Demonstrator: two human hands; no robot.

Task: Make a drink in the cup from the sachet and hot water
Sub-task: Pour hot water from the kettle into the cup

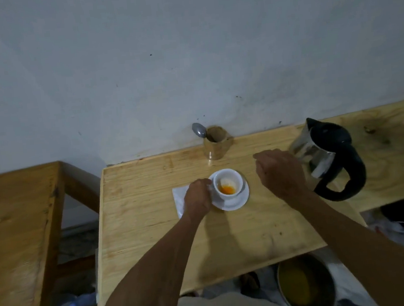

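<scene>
A white cup (228, 178) stands on a white saucer (237, 202) in the middle of the wooden table (154, 231). Orange powder lies at the cup's bottom. My left hand (198, 199) is closed on the cup's left side, at its handle, and it rests over a white sachet or napkin (179, 197) lying flat left of the saucer. My right hand (280, 170) hovers right of the cup with loosely curled fingers and nothing in it. Just to its right is a steel kettle (319, 149) with a black lid and handle.
A wooden holder (216, 142) with a metal spoon (199, 129) stands at the table's back edge against the wall. A second wooden table (17, 220) is on the left. Below the front edge sits a round metal bowl (306, 284) on the floor.
</scene>
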